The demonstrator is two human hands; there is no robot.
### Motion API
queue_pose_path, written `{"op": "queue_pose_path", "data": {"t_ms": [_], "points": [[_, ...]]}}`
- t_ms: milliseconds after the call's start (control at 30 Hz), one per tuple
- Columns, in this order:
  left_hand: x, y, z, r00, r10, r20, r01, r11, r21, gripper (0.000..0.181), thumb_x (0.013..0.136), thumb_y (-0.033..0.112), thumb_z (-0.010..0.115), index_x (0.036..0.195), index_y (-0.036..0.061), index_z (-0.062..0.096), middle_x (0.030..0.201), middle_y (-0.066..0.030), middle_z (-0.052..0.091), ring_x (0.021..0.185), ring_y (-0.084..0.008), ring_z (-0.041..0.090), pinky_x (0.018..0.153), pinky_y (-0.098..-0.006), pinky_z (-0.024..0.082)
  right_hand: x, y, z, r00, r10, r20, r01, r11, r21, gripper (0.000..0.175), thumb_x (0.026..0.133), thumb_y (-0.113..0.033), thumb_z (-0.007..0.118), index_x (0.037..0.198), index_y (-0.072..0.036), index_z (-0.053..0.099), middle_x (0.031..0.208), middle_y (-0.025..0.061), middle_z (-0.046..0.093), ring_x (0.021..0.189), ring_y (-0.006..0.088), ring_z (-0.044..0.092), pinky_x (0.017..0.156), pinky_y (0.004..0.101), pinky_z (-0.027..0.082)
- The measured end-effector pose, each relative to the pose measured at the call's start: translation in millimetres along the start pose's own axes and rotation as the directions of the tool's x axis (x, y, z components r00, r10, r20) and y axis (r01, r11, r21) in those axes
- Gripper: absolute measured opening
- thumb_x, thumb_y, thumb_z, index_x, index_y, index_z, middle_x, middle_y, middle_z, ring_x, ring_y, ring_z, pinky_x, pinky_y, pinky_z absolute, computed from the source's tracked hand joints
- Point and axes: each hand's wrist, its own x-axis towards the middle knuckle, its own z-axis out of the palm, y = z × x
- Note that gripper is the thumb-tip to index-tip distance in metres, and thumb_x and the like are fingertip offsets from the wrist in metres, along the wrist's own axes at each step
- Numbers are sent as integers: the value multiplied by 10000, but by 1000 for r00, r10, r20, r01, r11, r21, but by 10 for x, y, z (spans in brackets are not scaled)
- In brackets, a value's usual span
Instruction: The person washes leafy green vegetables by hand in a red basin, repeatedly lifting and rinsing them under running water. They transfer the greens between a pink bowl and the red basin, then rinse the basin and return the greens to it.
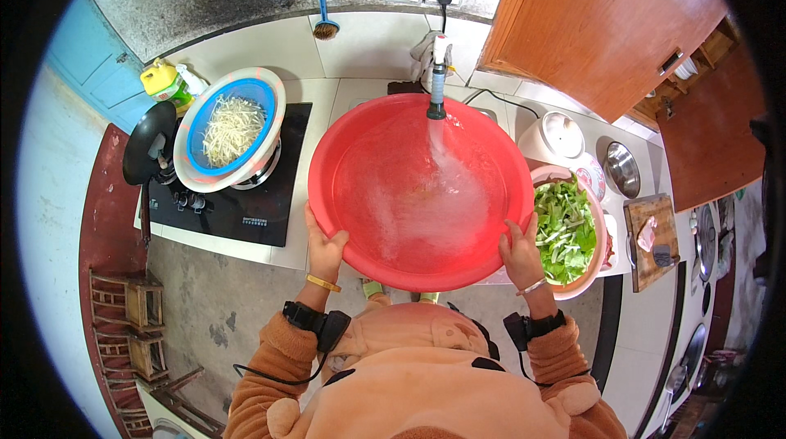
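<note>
A large red plastic basin is before me at the counter's front edge. My left hand grips its near left rim, the thumb over the edge. On the near right rim, my right hand holds on in the same way. Water pours into the basin from a tap at its far side. The stream spreads as froth over shallow water on the red bottom. Close to my right hand stands a pink basin heaped with cut green leaves.
Left, enoki mushrooms fill a blue strainer in a pale basin over the black gas hob. A wok stands beside it. Right are a white container, a steel bowl and a cutting board with raw meat.
</note>
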Motion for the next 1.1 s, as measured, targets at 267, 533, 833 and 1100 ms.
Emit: {"op": "queue_pose_path", "data": {"t_ms": [267,533,833,1100], "points": [[7,20,6,1000,5,8,-5,1000,1,868,718,-137,516,1488,46,159,1370,-125,425,1226,-228,462,1023,-341,412,7,-9,-10,1000,-21,-8,21,1000,-15,394,903,-205,563,1256,-30,552,1417,460,156,839,503,633,746,453,563],[11,-47,-29,1000,-12,-4,12,1000,16,895,725,-125,531,1504,29,116,1395,-133,409,1234,-231,457,1028,-342,406,9,-26,-36,1000,-4,21,4,1000,-15,394,900,-201,566,1251,-21,551,1416,463,152,851,505,632,758,455,560],[4,-24,-28,1000,-19,1,19,1000,13,914,744,-118,532,1516,24,64,1426,-141,388,1245,-236,455,1029,-342,405,53,-83,-199,997,-31,77,40,992,-122,424,892,-282,609,1222,-19,571,1387,420,295,899,498,627,771,476,546],[12,22,1,1000,13,4,-13,1000,-22,913,714,-147,520,1509,37,112,1400,-138,411,1240,-232,457,1022,-337,407,788,-472,-803,967,-245,64,247,968,-31,345,892,-197,619,1152,28,600,1166,270,597,1034,426,593,884,450,485]]}}
